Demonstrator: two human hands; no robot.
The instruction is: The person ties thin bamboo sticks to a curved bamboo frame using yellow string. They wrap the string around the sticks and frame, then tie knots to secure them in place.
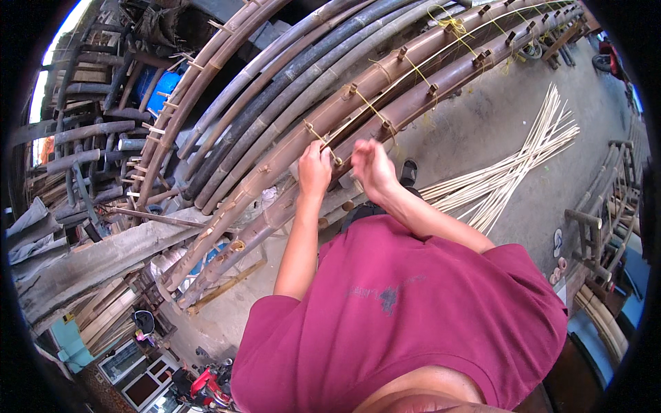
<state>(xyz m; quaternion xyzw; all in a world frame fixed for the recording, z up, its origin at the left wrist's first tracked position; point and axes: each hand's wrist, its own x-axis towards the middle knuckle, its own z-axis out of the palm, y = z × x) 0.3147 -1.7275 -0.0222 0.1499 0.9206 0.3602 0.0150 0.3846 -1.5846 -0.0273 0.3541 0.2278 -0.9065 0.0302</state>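
I see yellow cord [371, 108] stretching off the pegged pole [377, 72], left hand [315, 170] beside it, right hand [375, 168] farther right (I can't tell either grip); poor tension could let the cord slip

I can read no text from here: the maroon shirt [406, 327] carries 1 faded dark print, small lettering [363, 292] beside a dark emblem [388, 301], too blurred to make out.
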